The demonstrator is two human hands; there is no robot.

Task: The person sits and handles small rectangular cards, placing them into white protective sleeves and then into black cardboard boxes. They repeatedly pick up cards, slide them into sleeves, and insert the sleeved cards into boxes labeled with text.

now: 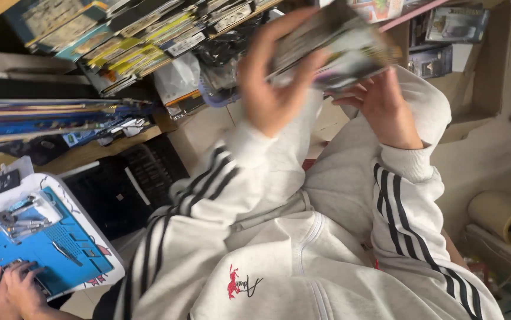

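Observation:
Both my arms, in white sleeves with black stripes, reach forward over my lap. Between my hands is a flat printed package (341, 44), blurred by motion and tilted. My left hand (273, 83) grips its left edge, fingers curled over the top. From below, my right hand (385, 109) supports its right side, thumb and fingers against the underside. What is printed on the package cannot be made out.
A shelf (149, 35) of packaged goods runs along the top left, with long blue and wooden rods (48, 115) below it. At the lower left another person's hands (9, 290) rest on a blue work mat (60, 255) holding small tools. A cardboard tube (504, 216) lies at the right.

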